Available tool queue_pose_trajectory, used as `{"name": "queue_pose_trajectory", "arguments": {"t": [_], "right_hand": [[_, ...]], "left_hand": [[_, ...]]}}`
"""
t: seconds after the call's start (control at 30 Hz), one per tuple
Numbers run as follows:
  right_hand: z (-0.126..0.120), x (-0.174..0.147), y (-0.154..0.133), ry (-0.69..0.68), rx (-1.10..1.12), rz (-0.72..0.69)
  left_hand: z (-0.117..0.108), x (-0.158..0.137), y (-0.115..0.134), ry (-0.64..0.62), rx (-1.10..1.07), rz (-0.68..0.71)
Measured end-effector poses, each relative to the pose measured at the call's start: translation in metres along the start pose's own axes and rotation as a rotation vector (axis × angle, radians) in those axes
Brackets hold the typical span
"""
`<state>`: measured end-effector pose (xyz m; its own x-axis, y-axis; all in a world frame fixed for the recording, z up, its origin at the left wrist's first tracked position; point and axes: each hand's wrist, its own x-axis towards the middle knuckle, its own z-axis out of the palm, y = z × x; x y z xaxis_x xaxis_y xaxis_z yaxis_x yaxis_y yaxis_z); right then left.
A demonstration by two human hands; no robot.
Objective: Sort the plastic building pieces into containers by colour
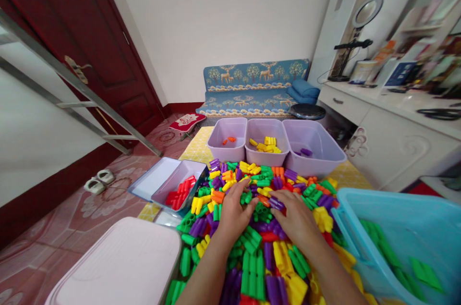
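A large heap of plastic tube-shaped building blocks [253, 266] in green, yellow, purple, orange and red covers the middle of the table. My left hand [236, 206] rests on the heap, its thumb spread away from the fingers, with green blocks [246, 198] beside and under it. To its right, my right hand [297, 213] reaches into the pile. A purple block [276, 203] lies between its thumb and fingers. The undersides of both hands are hidden.
Three lilac bins at the back hold a few orange [227, 151], yellow [267, 155] and purple [313, 163] blocks. A box [180, 175] at left holds red ones, a blue tub [406, 209] green ones. A pink lid [118, 262] lies front left; a ladder [77, 96] stands beyond.
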<state>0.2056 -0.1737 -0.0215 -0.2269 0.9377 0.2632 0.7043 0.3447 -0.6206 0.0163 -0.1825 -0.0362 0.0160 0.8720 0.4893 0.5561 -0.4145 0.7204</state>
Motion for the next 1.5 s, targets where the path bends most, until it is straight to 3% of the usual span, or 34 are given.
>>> {"name": "queue_pose_trajectory", "arguments": {"t": [0.2, 0.33, 0.5, 0.7, 1.0, 1.23, 1.3, 1.37, 1.43, 1.5], "right_hand": [[0.012, 0.005, -0.003, 0.082, 0.414, 0.200], [0.018, 0.003, -0.002, 0.080, 0.602, 0.202], [0.021, 0.000, 0.004, 0.097, 0.599, 0.105], [0.022, -0.002, 0.005, 0.084, 0.574, 0.063], [0.014, -0.003, -0.003, 0.207, 0.749, 0.219], [-0.003, 0.008, 0.003, 0.028, 0.707, 0.261], [-0.011, 0.017, 0.004, 0.076, 0.702, 0.275], [-0.021, 0.025, 0.001, 0.236, 0.776, 0.257], [-0.030, 0.032, -0.005, 0.445, 0.911, 0.172], [-0.034, 0.034, -0.011, 0.567, 0.989, 0.080]], "left_hand": [[-0.003, -0.002, 0.009, -0.083, -0.029, 0.072], [-0.001, -0.003, 0.006, -0.063, -0.083, 0.053], [0.001, -0.003, 0.007, -0.098, -0.160, 0.086], [0.002, 0.000, 0.010, -0.024, -0.242, 0.030], [0.004, -0.004, 0.004, 0.105, -0.266, -0.174], [0.005, -0.004, 0.006, 0.097, -0.302, -0.086], [0.005, -0.004, 0.005, 0.091, -0.256, -0.044], [0.005, -0.003, 0.004, 0.087, -0.203, -0.004], [0.004, -0.002, 0.004, 0.083, -0.177, 0.011], [0.004, -0.002, 0.004, 0.075, -0.169, 0.011]]}}
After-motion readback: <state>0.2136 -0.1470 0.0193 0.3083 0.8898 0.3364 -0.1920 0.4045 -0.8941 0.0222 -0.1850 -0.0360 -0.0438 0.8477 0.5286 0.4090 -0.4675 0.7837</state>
